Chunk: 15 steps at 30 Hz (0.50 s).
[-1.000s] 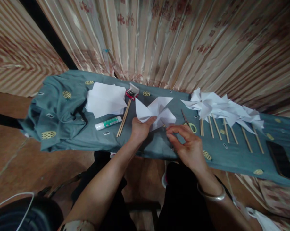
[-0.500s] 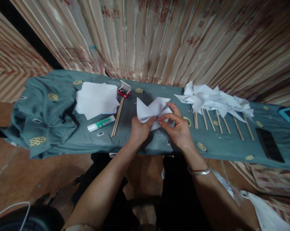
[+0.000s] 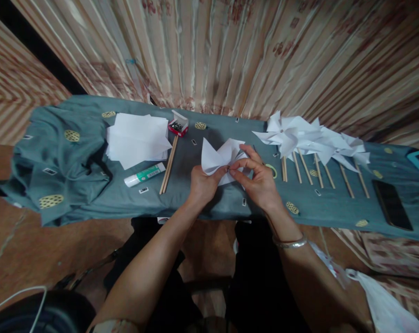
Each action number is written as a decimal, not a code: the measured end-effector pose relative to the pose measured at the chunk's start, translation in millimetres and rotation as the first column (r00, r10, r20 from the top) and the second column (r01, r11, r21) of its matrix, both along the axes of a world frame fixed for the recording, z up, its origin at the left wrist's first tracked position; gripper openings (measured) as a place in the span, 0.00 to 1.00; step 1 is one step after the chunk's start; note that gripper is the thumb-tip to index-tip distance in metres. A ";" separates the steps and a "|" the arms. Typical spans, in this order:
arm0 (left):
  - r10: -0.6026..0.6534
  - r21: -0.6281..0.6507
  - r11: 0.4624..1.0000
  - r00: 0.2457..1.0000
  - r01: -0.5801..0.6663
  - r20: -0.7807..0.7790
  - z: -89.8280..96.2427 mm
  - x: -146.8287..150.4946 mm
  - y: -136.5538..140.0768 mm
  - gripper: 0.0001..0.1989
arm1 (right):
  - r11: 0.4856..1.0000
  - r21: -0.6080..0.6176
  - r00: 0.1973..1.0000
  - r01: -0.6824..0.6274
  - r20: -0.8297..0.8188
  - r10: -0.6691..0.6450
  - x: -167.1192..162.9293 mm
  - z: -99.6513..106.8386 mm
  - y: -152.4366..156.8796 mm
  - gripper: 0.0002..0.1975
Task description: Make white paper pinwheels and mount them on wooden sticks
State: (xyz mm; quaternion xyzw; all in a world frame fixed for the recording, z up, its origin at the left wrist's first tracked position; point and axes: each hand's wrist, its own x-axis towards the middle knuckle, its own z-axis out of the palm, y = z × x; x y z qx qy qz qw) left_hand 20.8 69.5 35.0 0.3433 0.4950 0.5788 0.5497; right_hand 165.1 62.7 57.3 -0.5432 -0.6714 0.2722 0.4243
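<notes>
A white paper pinwheel [image 3: 212,157] is held up over the middle of the cloth-covered table, its blades folded in toward the centre. My left hand [image 3: 205,185] is closed on its near left side, with the thumb pressed at the centre. At that same centre, my right hand [image 3: 256,180] pinches with thumb and index finger around a tiny dark thing, too small to make out. The right hand's other fingers rest along the right blades. Just behind the right hand shows part of a yellow-green ring [image 3: 272,170].
Left of my hands lie wooden sticks [image 3: 169,164], a glue stick [image 3: 145,175], a stack of white paper [image 3: 140,136] and a small red box [image 3: 178,126] of dark metal bits. To the right are several finished pinwheels [image 3: 313,136] on sticks and a phone [image 3: 392,204].
The pinwheel has turned and tilted slightly in my hands. My right thumb and index finger have closed in tighter at its centre. The view has shifted a little.
</notes>
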 end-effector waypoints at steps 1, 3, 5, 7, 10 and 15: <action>-0.004 0.005 1.000 1.000 0.004 -0.008 -0.4 0.0 -0.1 0.12 | 1.000 -0.009 1.000 -0.004 0.000 0.004 0.6 0.6 -0.1 0.04; -0.016 0.000 1.000 0.999 0.016 -0.045 -1.0 -0.5 -0.5 0.11 | 0.999 -0.036 1.000 -0.016 -0.005 0.016 2.1 1.9 -0.2 0.04; -0.041 -0.017 0.999 0.994 0.040 -0.097 -1.0 -1.4 -1.0 0.10 | 0.997 -0.067 0.999 -0.033 -0.028 0.031 3.6 2.8 -0.2 0.04; -0.069 -0.022 0.998 0.988 0.067 -0.141 -0.4 -2.7 -1.5 0.10 | 0.994 -0.097 0.997 -0.043 -0.066 0.037 5.0 3.2 -0.2 0.04; -0.096 0.006 0.995 0.980 0.098 -0.173 0.3 -4.5 -2.1 0.10 | 0.989 -0.138 0.993 -0.048 -0.117 0.032 6.6 3.1 -0.1 0.04; -0.119 0.040 0.990 0.966 0.132 -0.229 -1.8 -6.5 -1.7 0.10 | 0.975 -0.202 0.978 -0.094 -0.203 0.052 8.6 3.1 0.3 0.07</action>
